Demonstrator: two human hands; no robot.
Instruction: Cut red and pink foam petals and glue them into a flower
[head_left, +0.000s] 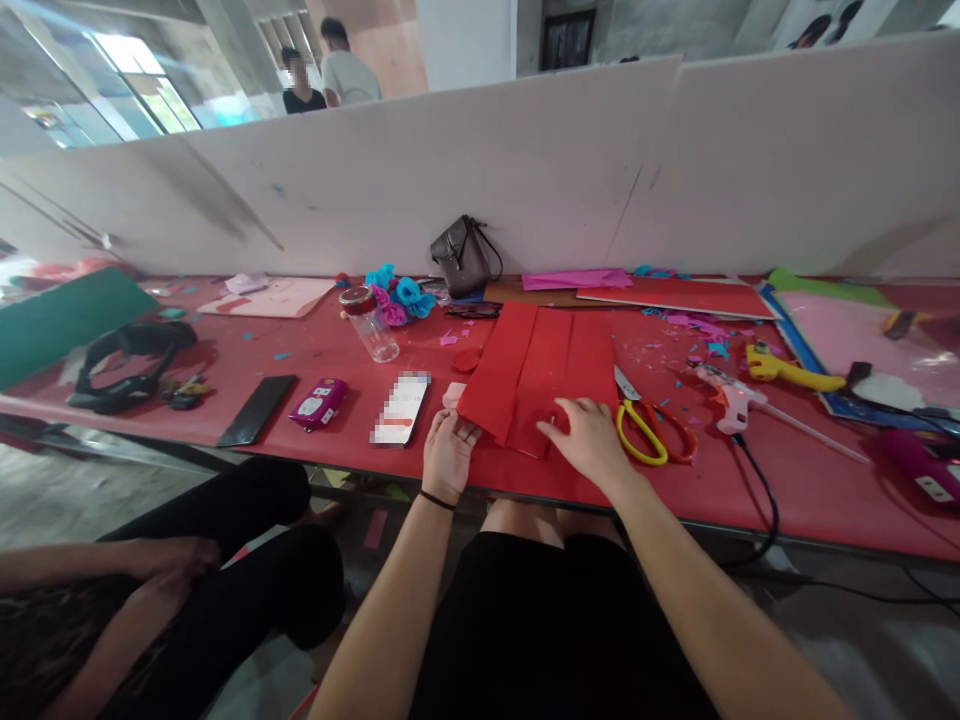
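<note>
Sheets of folded red paper (pixel 551 355) lie on the red tabletop in front of me. My left hand (pixel 450 455) grips the near left corner of the top flap, which is raised a little, with the fingers partly under it. On the near right part of the same paper rests my right hand (pixel 596 440), its thumb and fingers apart and nothing seen in its grasp. Scissors (pixel 643 432) with yellow and orange handles lie just right of that hand. A phone (pixel 403 408) lies to the left of my left hand.
A glue gun (pixel 739 405) with its cord and a yellow tool (pixel 795 370) lie to the right. Leftward are a purple box (pixel 319 404), a black case (pixel 257 410) and a jar (pixel 375 330). Paper flowers (pixel 401 295) and a bag (pixel 465 262) stand behind. Another person (pixel 157 590) sits at left.
</note>
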